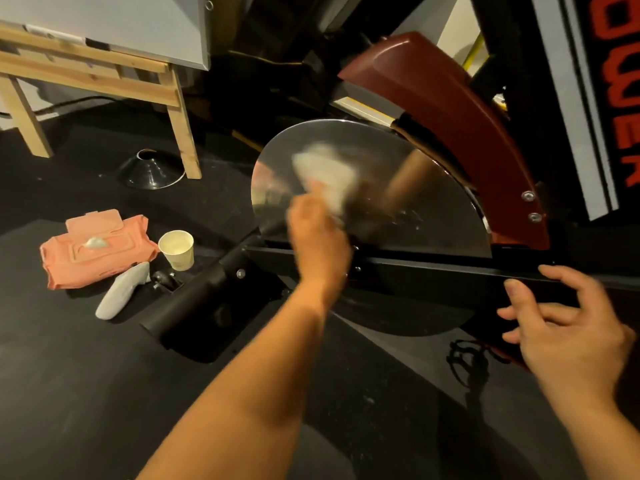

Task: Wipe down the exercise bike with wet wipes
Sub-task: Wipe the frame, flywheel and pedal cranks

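Observation:
The exercise bike's shiny steel flywheel (426, 209) fills the middle of the view, under a dark red guard (450, 109) and behind a black frame bar (433, 268). My left hand (318, 237) presses a white wet wipe (329, 178) against the flywheel's upper left face; the wipe is motion-blurred. My right hand (568, 327) hovers with fingers spread beside the frame bar at the right, holding nothing. A pink pack of wet wipes (100, 251) lies on the floor to the left, lid up, a wipe poking out.
A paper cup (177, 249) stands beside the pack, and a crumpled used wipe (121, 292) lies in front of it. A black cone (150, 169) and a wooden easel leg (183, 129) stand behind. The bike's black front stabiliser (194, 299) reaches toward the pack. Dark floor all around.

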A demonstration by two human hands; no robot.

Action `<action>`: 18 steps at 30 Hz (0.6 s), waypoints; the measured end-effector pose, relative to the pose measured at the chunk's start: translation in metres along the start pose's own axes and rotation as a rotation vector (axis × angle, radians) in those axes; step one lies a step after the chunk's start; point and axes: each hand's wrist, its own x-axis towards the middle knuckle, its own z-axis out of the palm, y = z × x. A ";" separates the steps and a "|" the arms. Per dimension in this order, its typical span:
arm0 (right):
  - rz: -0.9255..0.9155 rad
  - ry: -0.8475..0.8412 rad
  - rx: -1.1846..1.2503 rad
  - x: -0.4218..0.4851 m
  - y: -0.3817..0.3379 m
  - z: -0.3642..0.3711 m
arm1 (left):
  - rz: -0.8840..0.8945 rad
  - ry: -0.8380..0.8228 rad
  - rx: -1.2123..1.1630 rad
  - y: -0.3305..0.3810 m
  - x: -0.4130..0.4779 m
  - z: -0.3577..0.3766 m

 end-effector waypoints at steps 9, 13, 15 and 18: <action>-0.021 -0.006 0.013 0.002 0.002 -0.001 | -0.304 0.021 -0.292 0.013 0.015 -0.016; -0.036 -0.009 0.022 0.003 0.005 -0.002 | 0.051 -0.144 -0.306 0.046 -0.013 0.005; -0.038 -0.018 0.041 0.004 0.006 -0.003 | 0.207 -0.221 -0.306 0.059 -0.029 0.009; -0.036 -0.016 0.041 0.005 0.009 -0.004 | 0.439 -0.438 -0.262 0.076 -0.055 0.010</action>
